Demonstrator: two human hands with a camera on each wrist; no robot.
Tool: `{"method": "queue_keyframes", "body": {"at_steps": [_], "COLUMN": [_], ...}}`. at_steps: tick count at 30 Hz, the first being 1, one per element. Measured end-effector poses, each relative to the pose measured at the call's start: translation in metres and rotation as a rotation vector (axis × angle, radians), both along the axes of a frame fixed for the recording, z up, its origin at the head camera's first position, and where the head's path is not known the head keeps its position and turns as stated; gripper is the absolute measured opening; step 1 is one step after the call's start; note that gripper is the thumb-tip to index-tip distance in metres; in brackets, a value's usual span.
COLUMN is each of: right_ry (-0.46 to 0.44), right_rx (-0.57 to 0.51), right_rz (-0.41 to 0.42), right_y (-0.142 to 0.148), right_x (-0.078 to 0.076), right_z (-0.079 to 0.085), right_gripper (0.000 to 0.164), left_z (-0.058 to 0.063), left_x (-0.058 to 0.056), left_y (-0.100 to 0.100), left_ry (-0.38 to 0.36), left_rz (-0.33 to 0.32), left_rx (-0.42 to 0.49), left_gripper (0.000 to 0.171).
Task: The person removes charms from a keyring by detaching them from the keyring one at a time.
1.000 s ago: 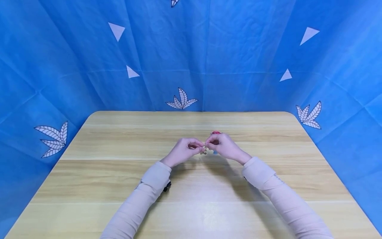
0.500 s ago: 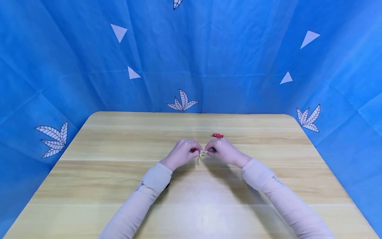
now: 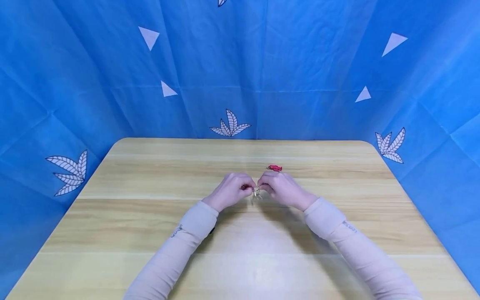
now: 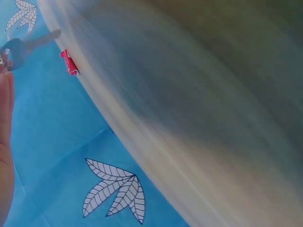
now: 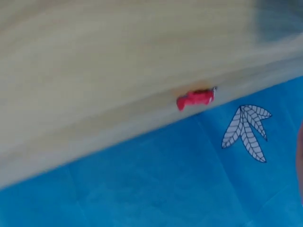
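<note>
In the head view, a small bunch of keys (image 3: 256,192) hangs between both hands, above the middle of the table. My left hand (image 3: 229,192) pinches it from the left with thumb and fingers. From the other side, the fingertips of my right hand (image 3: 282,191) pinch it too. A blue-headed key (image 4: 18,52) shows in the left wrist view beside a metal ring (image 4: 4,61), just above a fingertip. Which part each hand grips is hidden by the fingers. In the right wrist view only a sliver of hand (image 5: 300,161) shows at the edge.
Behind the right hand, a small red charm with a metal end (image 3: 275,168) lies on the wood-grain table (image 3: 150,233). A blue cloth (image 3: 300,62) printed with white leaves and triangles hangs behind and at both sides.
Both hands have turned knuckles-up around the keys, and the blue piece under my right hand is hidden now. The red charm, partly covered before, shows fully.
</note>
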State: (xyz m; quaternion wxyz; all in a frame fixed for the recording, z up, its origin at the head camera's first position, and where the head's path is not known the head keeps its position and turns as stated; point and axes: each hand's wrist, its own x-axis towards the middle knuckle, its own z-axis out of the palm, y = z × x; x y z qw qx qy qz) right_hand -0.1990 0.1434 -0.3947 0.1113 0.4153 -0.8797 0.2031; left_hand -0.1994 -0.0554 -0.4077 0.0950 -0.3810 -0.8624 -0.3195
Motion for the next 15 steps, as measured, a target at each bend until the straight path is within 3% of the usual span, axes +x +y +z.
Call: {"method": "queue_keyframes", "body": {"at_steps": [9,15], "right_ry": [-0.220,-0.473], "right_rx": [-0.109,-0.219], "right_rz": [-0.077,-0.130], "right_y": [-0.0044,-0.0029], "right_x": [-0.0012,-0.0031], "right_z": [-0.0002,-0.0008], "right_gripper": [0.006,0.007], "left_z": [0.0000,0.0016], "left_x": [-0.0023,-0.0024], "left_y": [0.0006,0.0020], "left_ry": [-0.048,-0.098], "left_rz": [0.015,0.019], "left_rx": [0.048,0.053], "left_gripper": [0.011,0.008]}}
